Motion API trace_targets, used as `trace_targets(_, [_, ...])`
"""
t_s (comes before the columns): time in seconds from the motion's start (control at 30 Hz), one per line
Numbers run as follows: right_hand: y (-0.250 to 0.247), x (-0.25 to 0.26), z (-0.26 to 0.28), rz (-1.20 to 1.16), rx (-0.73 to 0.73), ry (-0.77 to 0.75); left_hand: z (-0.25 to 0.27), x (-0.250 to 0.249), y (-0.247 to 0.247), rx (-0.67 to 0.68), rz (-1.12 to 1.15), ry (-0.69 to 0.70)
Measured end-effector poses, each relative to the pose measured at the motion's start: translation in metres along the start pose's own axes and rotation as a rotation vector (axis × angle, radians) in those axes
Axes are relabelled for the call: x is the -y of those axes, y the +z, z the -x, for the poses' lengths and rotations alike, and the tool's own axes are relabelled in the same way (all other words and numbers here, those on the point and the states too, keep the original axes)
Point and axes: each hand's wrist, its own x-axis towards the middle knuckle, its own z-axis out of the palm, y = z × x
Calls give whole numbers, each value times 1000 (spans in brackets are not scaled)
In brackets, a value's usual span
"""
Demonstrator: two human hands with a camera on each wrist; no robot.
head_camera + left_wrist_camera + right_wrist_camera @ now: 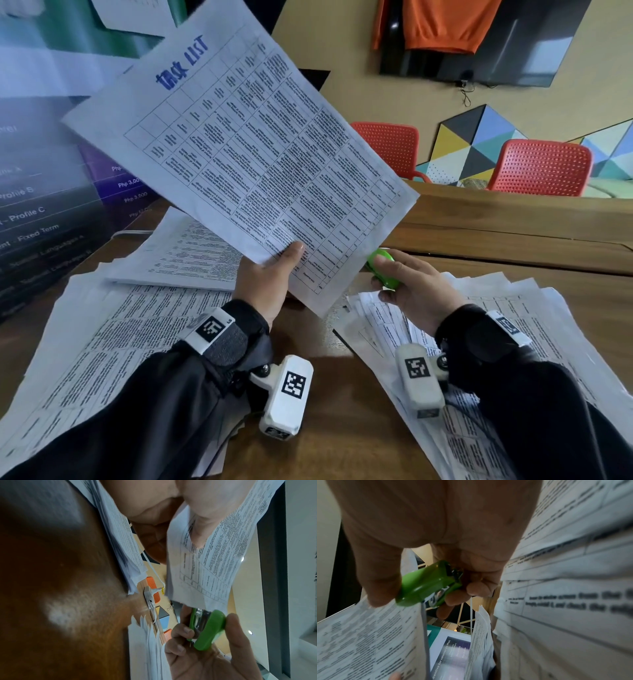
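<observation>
Paper covers most of the wooden table: printed stacks lie on the left and a fanned pile lies on the right, under the forearms. Above them, raised and tilted, is the task-list sheaf, headed in blue and ruled into a dense grid. The left hand pinches it near its lower edge, thumb on the printed face and fingers behind. The right hand grips the green stapler at the sheaf's right-hand edge, clear of the table, with the thumb on the top arm and the fingers curled beneath the base. The step in hand looks like binding: the stapler sits at the paper's edge, ready to bite or nearly so. The next move would call for seating the pages squarely in the mouth, all flush, then squeezing firmly while the left hand steadies them against sliding. Much is unclear. In the head view the sheaf covers the stapler's front, so it cannot be told whether paper lies between its arms. The wrist views show the paper's edge meeting the mouth, but they are blurred there. How many pages the sheaf holds is hidden, its small print is unreadable, and whether a staple is already in cannot be seen.
</observation>
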Motion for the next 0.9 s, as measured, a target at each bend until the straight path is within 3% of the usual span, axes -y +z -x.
trace_targets(0.23, [0, -1, 0, -39, 132, -5, -6, 5, -1, -41, 1, 3])
trace_targets(0.4, [0, -5, -2, -21, 89, -23, 2, 1, 3, 19, -8, 4])
trace_targets(0.67, [4, -5, -3, 92, 6, -141, 9, -6, 5, 64, 98, -104])
trace_targets(0.9, [8, -5, -3, 133, -35, -122, 3, -1, 5, 19, 126, -182])
